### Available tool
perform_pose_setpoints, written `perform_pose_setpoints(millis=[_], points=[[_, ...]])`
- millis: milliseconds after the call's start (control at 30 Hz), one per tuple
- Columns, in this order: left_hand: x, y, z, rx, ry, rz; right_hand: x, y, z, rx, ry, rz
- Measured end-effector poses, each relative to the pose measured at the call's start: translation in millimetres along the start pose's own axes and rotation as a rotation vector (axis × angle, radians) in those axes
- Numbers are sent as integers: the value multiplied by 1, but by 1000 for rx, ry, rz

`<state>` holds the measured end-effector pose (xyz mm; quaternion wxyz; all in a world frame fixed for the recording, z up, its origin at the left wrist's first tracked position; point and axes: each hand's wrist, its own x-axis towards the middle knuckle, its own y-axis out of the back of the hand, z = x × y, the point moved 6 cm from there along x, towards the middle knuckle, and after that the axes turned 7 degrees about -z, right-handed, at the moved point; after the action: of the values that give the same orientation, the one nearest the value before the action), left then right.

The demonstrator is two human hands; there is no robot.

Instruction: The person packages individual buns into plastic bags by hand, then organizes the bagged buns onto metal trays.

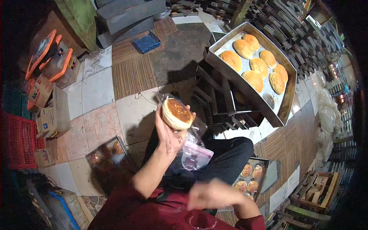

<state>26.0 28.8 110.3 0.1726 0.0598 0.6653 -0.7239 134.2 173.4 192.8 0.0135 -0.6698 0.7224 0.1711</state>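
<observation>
at the far left a red crate stands by cardboard boxes and orange-edged plastic containers; nearer, on the tiled floor, a shadowed tray holds what look like wrapped buns, left of the person's left forearm; a blue tray lies farther off on the floor.

at the middle the left hand grips a bun, its fingers curled about the sides and under it; the bun is held up above the lap, browned face turned toward the camera, nearly round but a little longer from upper left to lower right; clear plastic shows at its upper edge and hangs loose below, though how far it encloses the bun i cannot tell; just under that hand, a bundle of plastic bags rests on the lap.

the right hand is lower, near the body, well apart from the bun; the bun lies up and to the left of it, with the bags between them and nearer to it; it is blurred with its fingers seemingly bent, and whether it holds anything i cannot tell.

to the right, beyond the knee, a tray holds packaged buns; above it in view, a large tray of unwrapped buns sits aslant on dark stacked trays.
</observation>
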Motion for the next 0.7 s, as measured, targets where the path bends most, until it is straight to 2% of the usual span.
perform_pose_setpoints(millis=[33,67,100,133,167,200,267,300,333,400,433,467,500,533,567,600,667,700], points=[[-11,-6,-10,-41,116,-48,-9,43,11,-230,-149,367],[-28,-11,-25,-82,234,-102,-28,73,24,-167,-91,862],[-56,-5,-47,14,382,-73,-29,90,33,-139,6,1007],[-90,6,-69,111,525,-44,-19,96,44,3,144,1020],[-130,19,-92,212,794,-56,-9,95,62,324,184,990],[-160,-30,-86,408,704,-28,2,88,77,647,220,943],[-193,-64,-70,836,423,-1320,31,63,96,985,90,691],[-191,-59,-52,846,417,-1310,44,44,106,1039,-28,659],[-169,-48,-24,966,344,-982,55,17,118,1088,-150,623],[-141,-21,36,1120,182,-277,57,-23,157,141,-349,861],[-126,-9,57,1187,-45,-99,56,-22,144,421,-329,902],[-112,12,76,1241,-279,77,55,-19,140,476,-279,946],[-106,31,84,1465,-305,193,56,-16,144,544,-249,989],[-101,49,90,1691,-317,305,56,-12,149,618,-224,1043],[-89,69,81,1713,-240,127,61,0,152,528,-246,1018],[-82,68,71,1739,11,129,67,5,159,537,-338,1019],[-68,53,57,1718,16,58,78,16,156,716,-293,944],[-71,38,60,1677,5,147,68,24,136,500,-255,985]])
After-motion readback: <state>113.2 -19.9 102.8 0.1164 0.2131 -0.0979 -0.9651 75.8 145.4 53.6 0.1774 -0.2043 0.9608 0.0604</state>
